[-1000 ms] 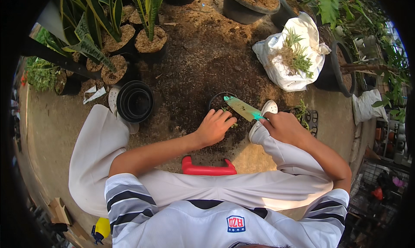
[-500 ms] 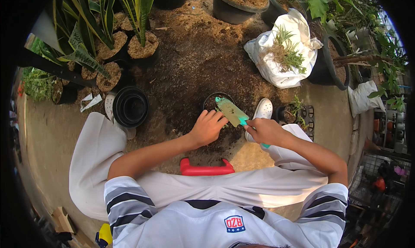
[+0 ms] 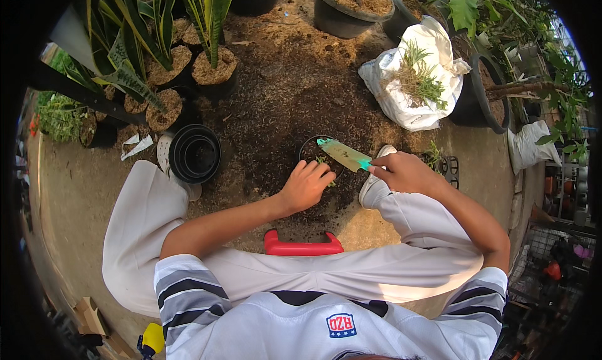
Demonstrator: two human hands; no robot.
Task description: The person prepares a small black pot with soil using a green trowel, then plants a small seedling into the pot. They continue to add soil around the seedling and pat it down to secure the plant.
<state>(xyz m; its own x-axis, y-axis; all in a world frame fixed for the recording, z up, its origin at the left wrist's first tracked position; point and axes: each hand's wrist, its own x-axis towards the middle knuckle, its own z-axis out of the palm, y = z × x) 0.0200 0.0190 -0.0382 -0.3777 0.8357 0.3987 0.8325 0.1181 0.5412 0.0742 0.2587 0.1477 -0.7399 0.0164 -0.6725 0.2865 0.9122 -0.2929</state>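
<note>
My right hand (image 3: pixel 401 172) is closed round the turquoise handle of a garden trowel (image 3: pixel 343 154). The trowel's soil-smeared blade points left and away, over a small black pot (image 3: pixel 303 149). At the pot's near side, the curled fingers of my left hand (image 3: pixel 306 187) are on a small green plant (image 3: pixel 322 161), whose leaves show beside the fingertips. The blade and my right hand cover part of the pot, and my left hand hides most of the plant's lower part.
Dark loose soil (image 3: pixel 276 96) spreads over the ground ahead. Nested black pots (image 3: pixel 195 153) stand at the left, near potted snake plants (image 3: pixel 213 68). A white sack (image 3: pixel 407 106) with uprooted plants (image 3: pixel 421 84) stands ahead right. A red plastic object (image 3: pixel 304 248) lies between my legs.
The trowel has moved slightly right and its blade now lies more level. My left fingers have come away from the blade's edge, and green leaves show beside them.
</note>
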